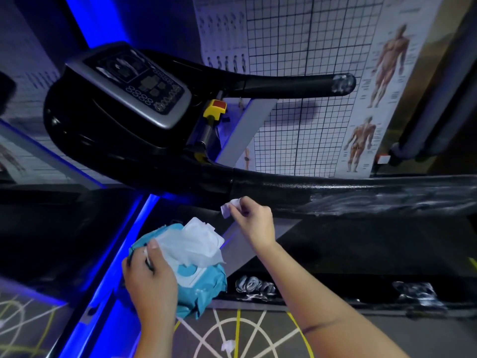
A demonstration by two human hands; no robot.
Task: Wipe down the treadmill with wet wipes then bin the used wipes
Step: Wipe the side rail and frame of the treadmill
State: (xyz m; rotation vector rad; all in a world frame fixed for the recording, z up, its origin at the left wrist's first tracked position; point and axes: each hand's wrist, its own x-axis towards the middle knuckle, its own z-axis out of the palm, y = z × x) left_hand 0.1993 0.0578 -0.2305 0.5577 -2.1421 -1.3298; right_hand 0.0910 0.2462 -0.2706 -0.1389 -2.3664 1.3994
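floor [258,332]: white and yellow line markings; small crumpled white scrap [227,346] lies on it between the two forearms.
left hand [151,280]: fingers curled round the teal wipes pack [204,288], thumb on top; pack held up in the air at the deck's near edge.
wipes pack: flap open, a crumpled bunch of white sheets [196,244] sticking up out of the top.
side rail [335,293]: black, runs along the deck's near edge, silver logo on it, whitish scuffs further right.
right hand [254,220]: fingertips pinch a small balled wipe [228,208], other fingers curled in.
wipe position: just under the lower edge of the near handrail [361,195]; contact with it, cannot tell.
room: open gap between the two hands; dark open deck under the near handrail to the right of the right hand.
near handrail: glossy black at left, white smeared streaks along its right part.
console [134,83]: grey panel, dark screen and buttons; yellow safety key [215,108] at its right edge.
far handrail [296,85]: black, whitish marks on the end cap.
wall: grid chart [296,47], anatomy poster [387,73] beside it.
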